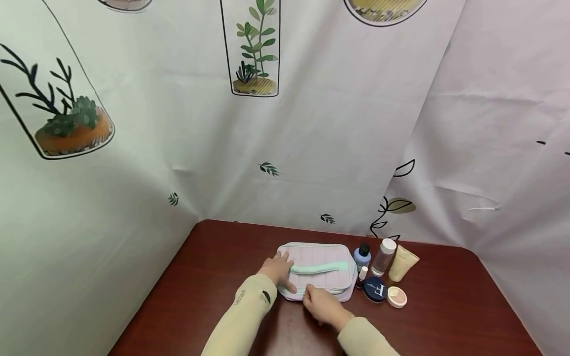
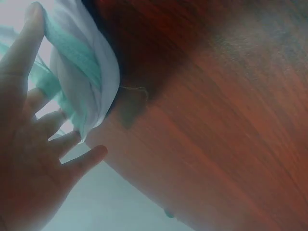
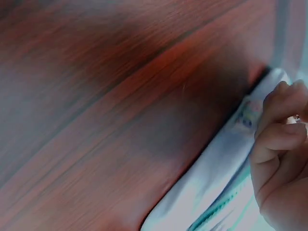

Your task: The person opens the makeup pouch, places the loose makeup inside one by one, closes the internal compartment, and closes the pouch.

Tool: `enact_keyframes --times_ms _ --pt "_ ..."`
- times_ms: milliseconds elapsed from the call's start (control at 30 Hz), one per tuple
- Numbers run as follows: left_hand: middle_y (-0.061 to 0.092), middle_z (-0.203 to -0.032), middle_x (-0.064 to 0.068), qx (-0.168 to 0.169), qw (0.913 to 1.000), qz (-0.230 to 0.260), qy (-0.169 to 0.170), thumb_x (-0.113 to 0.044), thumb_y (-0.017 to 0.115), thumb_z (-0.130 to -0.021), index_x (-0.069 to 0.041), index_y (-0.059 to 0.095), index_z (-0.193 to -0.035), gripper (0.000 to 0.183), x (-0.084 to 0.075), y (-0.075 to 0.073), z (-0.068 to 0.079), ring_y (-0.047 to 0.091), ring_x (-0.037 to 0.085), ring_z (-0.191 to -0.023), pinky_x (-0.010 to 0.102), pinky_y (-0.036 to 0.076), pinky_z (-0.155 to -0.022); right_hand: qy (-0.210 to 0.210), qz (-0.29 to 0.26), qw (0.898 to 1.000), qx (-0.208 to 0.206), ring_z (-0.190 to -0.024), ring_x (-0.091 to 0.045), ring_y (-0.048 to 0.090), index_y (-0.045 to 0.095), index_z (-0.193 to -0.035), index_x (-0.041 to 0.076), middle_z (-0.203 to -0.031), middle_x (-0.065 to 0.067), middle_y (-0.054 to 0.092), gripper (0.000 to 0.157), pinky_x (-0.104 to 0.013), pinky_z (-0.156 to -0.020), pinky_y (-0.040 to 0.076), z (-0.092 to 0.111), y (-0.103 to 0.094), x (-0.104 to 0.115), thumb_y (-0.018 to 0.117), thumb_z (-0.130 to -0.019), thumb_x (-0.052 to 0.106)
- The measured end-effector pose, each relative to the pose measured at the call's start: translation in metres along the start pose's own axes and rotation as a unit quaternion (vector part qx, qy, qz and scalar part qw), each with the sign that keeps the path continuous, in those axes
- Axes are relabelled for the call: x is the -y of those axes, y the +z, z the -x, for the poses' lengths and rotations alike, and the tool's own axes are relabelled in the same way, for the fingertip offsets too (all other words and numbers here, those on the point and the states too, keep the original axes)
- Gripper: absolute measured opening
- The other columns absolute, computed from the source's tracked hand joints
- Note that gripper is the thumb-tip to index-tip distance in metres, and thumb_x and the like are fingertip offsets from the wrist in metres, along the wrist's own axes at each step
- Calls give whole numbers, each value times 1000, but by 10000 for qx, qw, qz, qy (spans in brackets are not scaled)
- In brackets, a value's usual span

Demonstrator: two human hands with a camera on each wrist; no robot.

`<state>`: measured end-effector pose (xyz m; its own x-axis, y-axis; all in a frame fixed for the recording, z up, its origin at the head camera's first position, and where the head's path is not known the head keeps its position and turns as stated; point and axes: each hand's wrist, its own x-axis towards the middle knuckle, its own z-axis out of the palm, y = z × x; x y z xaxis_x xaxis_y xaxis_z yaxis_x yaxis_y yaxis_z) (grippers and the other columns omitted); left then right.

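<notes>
A pale pink quilted cosmetic bag (image 1: 311,254) with a mint-green strap handle (image 1: 320,268) and mint zipper trim lies on the table. My left hand (image 1: 277,271) rests on its left end with fingers spread; in the left wrist view the extended fingers and thumb touch the bag's side (image 2: 91,62). At the front edge my right hand (image 1: 324,305) has its fingers curled, pinching the zipper pull. The right wrist view shows those fingers beside the mint zipper (image 3: 219,209), a small shiny bit (image 3: 296,118) showing between them. The pull itself is mostly hidden.
Right of the bag stand a blue bottle (image 1: 362,257) with a black cap, a small white-capped bottle (image 1: 361,278), a clear bottle (image 1: 383,259) and a cream tube (image 1: 403,264). A dark round compact (image 1: 375,289) and a small round pot (image 1: 397,297) lie in front. A patterned curtain hangs behind.
</notes>
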<state>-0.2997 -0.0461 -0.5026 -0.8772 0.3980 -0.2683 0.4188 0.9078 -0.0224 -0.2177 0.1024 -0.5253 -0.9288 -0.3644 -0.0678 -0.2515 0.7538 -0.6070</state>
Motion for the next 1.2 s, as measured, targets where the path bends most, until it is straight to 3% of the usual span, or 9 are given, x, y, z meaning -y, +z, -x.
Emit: enact_keyframes --times_ms 200,400,567,667,833,967,1100,1200 --pt "26 -134 5 -186 9997 59 132 -61 62 -52 -19 41 -125 87 4 7 -3 19 27 -122 45 29 -87 -220 737 9969 -185 -32 -5 40 48 -79 13 -48 6 42 13 -24 -43 37 -12 12 14 41 -87 21" --pt "24 -135 4 -362 9980 269 434 -66 55 -56 -19 38 -127 86 14 11 -3 17 26 -122 46 29 -86 -330 673 9966 -353 -37 -6 42 48 -76 14 -49 6 43 12 -24 -42 35 -12 9 11 44 -86 20" --pt "29 -132 2 -492 9944 696 630 -54 53 -71 -21 43 -124 63 28 10 0 23 26 -120 51 24 -86 -412 639 9961 -445 -49 -5 40 48 -71 18 -56 10 43 13 -25 -46 34 -8 8 8 46 -84 21" --pt "37 -126 2 -667 9937 602 673 -43 54 -74 -24 48 -119 49 35 10 2 29 25 -116 49 24 -87 -332 616 9962 -523 -47 -5 39 46 -66 19 -53 11 41 14 -23 -45 32 -4 4 3 46 -80 20" --pt "45 -108 1 -729 9935 354 803 -36 58 -67 -29 52 -113 47 40 9 8 38 21 -100 43 28 -81 127 539 9920 -1139 -45 -6 36 40 -60 16 -51 8 37 16 -23 -44 29 3 -10 -13 48 -73 15" --pt "44 -94 -3 -834 9868 -144 1380 -37 62 -63 -34 57 -106 43 35 5 11 37 16 -88 35 29 -75 705 695 9780 -1835 -48 -10 35 39 -60 15 -56 3 36 17 -25 -44 28 5 -19 -26 51 -73 15" --pt "43 -111 -2 -984 9713 -429 2125 -41 70 -55 -38 61 -98 44 28 4 14 33 20 -107 37 25 -86 1138 1164 9652 -2044 -55 -20 48 48 -70 11 -66 -2 48 9 -34 -47 36 6 -19 -35 50 -76 17" --pt "28 -131 0 -729 9689 -392 2334 -46 74 -49 -39 56 -106 59 22 7 17 17 28 -122 44 19 -93 1395 1492 9603 -1898 -59 -28 53 52 -79 6 -70 -8 55 11 -41 -48 39 8 -18 -40 50 -77 17"
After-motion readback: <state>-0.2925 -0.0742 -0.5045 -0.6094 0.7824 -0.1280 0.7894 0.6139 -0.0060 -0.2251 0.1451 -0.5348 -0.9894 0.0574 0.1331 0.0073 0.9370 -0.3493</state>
